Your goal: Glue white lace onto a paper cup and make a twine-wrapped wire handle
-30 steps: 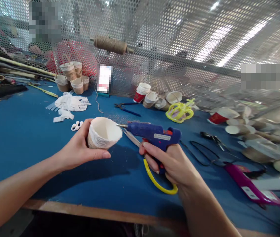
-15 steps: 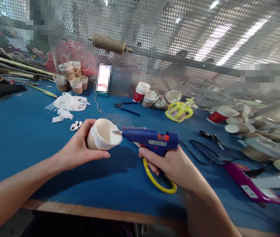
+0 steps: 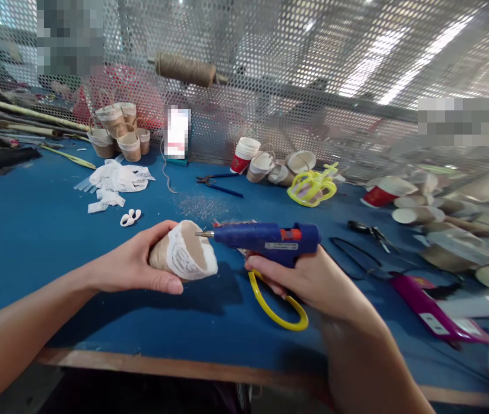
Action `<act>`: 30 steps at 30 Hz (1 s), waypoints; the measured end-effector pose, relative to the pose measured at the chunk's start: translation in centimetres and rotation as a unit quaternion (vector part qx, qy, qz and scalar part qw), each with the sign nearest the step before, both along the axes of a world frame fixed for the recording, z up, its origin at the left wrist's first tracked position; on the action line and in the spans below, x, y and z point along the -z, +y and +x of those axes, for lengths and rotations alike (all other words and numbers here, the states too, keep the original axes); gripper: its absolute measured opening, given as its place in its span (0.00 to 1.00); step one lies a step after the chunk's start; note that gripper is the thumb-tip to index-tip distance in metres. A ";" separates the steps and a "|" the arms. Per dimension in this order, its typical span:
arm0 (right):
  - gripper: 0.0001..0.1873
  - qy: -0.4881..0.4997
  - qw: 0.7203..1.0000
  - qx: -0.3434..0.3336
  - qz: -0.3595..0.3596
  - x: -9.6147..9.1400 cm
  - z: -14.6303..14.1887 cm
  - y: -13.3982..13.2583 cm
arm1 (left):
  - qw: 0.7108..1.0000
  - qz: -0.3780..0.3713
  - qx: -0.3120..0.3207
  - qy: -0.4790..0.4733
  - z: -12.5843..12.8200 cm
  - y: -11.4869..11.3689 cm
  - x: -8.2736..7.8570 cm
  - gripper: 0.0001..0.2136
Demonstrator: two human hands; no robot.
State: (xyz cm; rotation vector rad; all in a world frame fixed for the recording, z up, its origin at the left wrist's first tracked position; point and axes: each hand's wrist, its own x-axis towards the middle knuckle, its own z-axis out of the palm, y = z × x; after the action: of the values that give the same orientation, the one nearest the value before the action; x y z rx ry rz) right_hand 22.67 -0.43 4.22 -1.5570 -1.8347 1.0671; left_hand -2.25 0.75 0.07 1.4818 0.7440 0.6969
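Note:
Tilted on its side, a twine-wrapped paper cup (image 3: 184,253) with a white lace band round its rim lies in my left hand (image 3: 145,259). My fingers and thumb wrap round its base, and its mouth points right. My right hand (image 3: 300,279) grips a blue hot glue gun (image 3: 266,238). The gun's metal nozzle reaches to the cup's mouth; whether it touches the rim I cannot tell. Yellow-handled scissors (image 3: 277,310) are beneath the right hand, their blades partly hidden behind it. A small coil of white ribbon (image 3: 130,218) is on the table beyond my left hand.
Behind the hands lie blue-handled pliers (image 3: 221,186), white lace scraps (image 3: 119,178) and a yellow woven piece (image 3: 313,187). Finished twine cups (image 3: 129,145) stand back left. More cups (image 3: 382,192), a purple device (image 3: 434,307) and cables fill the right. A twine spool (image 3: 186,69) hangs on the mesh.
My left hand has turned the cup, so its lace side shows more and its mouth faces further right. The glue gun stays near the rim. The whole view has shifted slightly.

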 end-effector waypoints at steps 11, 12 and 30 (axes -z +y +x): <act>0.18 -0.058 0.997 -0.024 -0.051 -0.7 0.2 0.0 | 0.996 -0.075 0.034 -0.037 -0.5 0.3 0.3 0.32; 0.17 -0.057 0.997 -0.029 -0.053 -0.7 0.2 -0.1 | 0.997 -0.065 0.027 -0.030 -0.5 0.3 0.2 0.32; 0.17 -0.034 0.998 -0.044 -0.038 -0.5 0.5 -0.3 | 0.995 0.076 -0.054 0.041 -0.5 0.4 0.2 0.27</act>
State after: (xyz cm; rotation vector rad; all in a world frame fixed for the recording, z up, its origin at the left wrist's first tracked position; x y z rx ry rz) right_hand 23.13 -0.70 4.69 -1.5869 -1.9434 1.1494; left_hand -2.74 1.20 -0.09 1.6253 0.8542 0.7922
